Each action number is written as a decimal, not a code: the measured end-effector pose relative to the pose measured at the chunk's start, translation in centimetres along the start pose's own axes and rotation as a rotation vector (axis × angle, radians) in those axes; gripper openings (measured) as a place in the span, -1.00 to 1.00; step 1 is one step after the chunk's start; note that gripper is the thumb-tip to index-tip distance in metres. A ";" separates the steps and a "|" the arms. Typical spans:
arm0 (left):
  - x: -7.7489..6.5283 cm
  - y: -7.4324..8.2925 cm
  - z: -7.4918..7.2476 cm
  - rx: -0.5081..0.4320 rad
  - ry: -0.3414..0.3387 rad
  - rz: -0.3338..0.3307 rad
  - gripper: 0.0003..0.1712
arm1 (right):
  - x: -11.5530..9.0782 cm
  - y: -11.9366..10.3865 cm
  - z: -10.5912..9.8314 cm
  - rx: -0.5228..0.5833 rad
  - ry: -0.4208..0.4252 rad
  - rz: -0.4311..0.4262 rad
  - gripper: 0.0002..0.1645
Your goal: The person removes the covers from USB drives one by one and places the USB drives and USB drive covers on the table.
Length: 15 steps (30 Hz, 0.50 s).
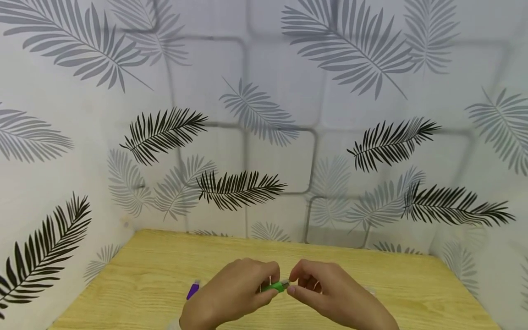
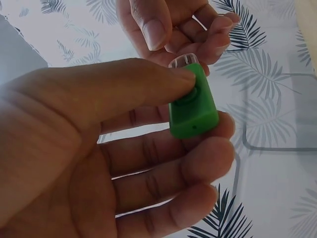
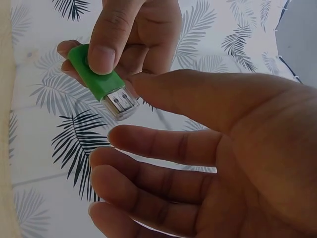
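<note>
My left hand [image 1: 237, 291] pinches a green USB stick [image 2: 193, 106] between thumb and fingers. A clear cap [image 3: 124, 106] covers the stick's metal plug, which points toward my right hand [image 1: 330, 288]. The right hand's thumb [image 3: 168, 89] is right beside the cap; whether it touches cannot be made out. Its index finger stays a little apart from the cap, so nothing is gripped there. The other right fingers are loosely bent. On the table, left of my left hand, lies a small purple object [image 1: 192, 291] with a pale end, partly hidden by the wrist.
A wood-grain table [image 1: 136, 270] lies under both hands. Around it stand white walls [image 1: 280, 160] with a grey and black leaf pattern. Behind the right wrist, a small clear item [image 1: 371, 290] shows on the table, too faint to identify.
</note>
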<state>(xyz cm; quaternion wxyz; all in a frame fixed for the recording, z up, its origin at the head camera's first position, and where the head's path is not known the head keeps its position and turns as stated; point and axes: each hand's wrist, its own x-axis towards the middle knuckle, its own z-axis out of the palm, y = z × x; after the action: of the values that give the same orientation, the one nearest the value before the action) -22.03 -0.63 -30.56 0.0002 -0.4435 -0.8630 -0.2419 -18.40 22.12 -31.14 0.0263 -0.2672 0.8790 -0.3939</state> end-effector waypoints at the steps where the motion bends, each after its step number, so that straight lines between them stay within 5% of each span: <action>1: 0.0 0.1 0.0 -0.003 -0.003 0.003 -0.91 | 0.0 0.0 0.0 0.007 -0.007 -0.002 -0.75; 15: 0.1 0.5 0.4 -0.009 -0.002 0.057 -0.95 | 0.1 -0.1 0.1 -0.010 -0.032 -0.029 -0.76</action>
<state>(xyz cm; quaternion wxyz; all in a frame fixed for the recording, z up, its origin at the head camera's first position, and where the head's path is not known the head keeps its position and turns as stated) -21.65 -0.12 -30.69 0.0045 -0.4682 -0.8489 -0.2452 -18.44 21.95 -31.13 0.0333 -0.2865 0.8765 -0.3855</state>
